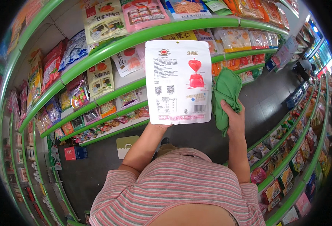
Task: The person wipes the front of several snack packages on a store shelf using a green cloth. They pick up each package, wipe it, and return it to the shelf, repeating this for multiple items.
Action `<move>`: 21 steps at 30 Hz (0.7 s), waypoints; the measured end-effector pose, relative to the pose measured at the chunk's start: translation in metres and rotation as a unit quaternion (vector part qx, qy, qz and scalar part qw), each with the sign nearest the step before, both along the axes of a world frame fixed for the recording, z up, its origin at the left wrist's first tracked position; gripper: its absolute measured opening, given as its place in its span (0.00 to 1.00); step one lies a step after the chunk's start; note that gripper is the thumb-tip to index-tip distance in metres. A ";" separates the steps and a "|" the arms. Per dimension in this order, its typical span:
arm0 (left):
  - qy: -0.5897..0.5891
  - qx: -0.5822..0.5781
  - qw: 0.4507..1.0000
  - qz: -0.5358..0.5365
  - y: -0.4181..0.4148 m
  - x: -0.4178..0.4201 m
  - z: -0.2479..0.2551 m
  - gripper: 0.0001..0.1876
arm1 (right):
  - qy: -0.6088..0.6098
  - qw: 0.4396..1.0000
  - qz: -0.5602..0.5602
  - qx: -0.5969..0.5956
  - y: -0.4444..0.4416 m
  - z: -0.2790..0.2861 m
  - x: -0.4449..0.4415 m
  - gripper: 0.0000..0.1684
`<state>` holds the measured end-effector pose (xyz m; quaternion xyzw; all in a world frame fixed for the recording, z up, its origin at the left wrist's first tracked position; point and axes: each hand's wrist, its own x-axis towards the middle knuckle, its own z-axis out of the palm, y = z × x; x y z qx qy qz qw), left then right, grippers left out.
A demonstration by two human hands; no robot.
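Note:
A white snack pouch (180, 84) with a red drawing, a barcode and small print is held up in front of me. My left hand (161, 126) is under its lower edge, mostly hidden behind the pouch. To its right, a folded green cloth (224, 90) is gripped in my right hand (236, 117), the thumb pressed over it. The cloth's left side comes right up against the pouch's edge; whether they touch I cannot tell. Behind the pouch are shelves with green front strips (132, 35), stocked with snack bags.
Pale yellow pouches (105, 21) and a pink bag (144, 14) stand on the upper shelf. Another shelf unit (290, 152) with packets runs along the right. A red and blue box (75, 153) is on the dark floor (98, 169). Farther down the aisle is a person (304, 69).

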<state>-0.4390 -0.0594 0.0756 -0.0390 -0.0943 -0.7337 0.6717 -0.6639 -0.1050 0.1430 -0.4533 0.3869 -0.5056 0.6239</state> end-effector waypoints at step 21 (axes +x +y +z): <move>0.012 -0.017 1.000 0.002 -0.012 -0.001 0.007 0.22 | -0.105 0.991 0.029 0.074 -0.004 -0.009 0.018 0.20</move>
